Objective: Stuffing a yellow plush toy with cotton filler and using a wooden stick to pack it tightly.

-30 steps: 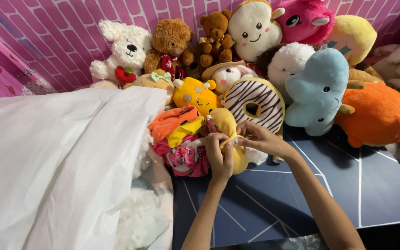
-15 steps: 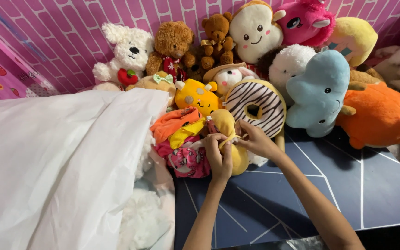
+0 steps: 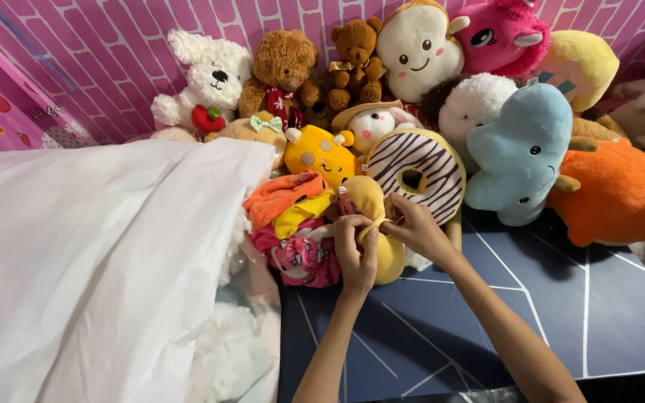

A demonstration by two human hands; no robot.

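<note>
A small yellow plush toy [image 3: 371, 201] lies at the front of a pile of soft toys, on the dark blue floor. My left hand [image 3: 354, 250] grips its lower side, fingers curled around it. My right hand [image 3: 412, 224] pinches something small at the toy's right edge, thumb and fingers closed together. What sits between those fingertips is too small to make out. Just left of the toy lies an orange, yellow and pink plush [image 3: 293, 224]. A striped donut cushion [image 3: 419, 170] stands right behind my hands.
A large white plastic bag [image 3: 91, 261] holding white stuffing fills the left side. Along the pink brick-pattern wall [image 3: 98, 52] sit a white dog [image 3: 207, 78], brown bears [image 3: 285, 63], a toast plush [image 3: 416, 45], a blue plush [image 3: 520, 149] and an orange one [image 3: 621, 190].
Both hands stay on the yellow toy, with the fingers shifting slightly at its right edge. The view has tilted down a little.
</note>
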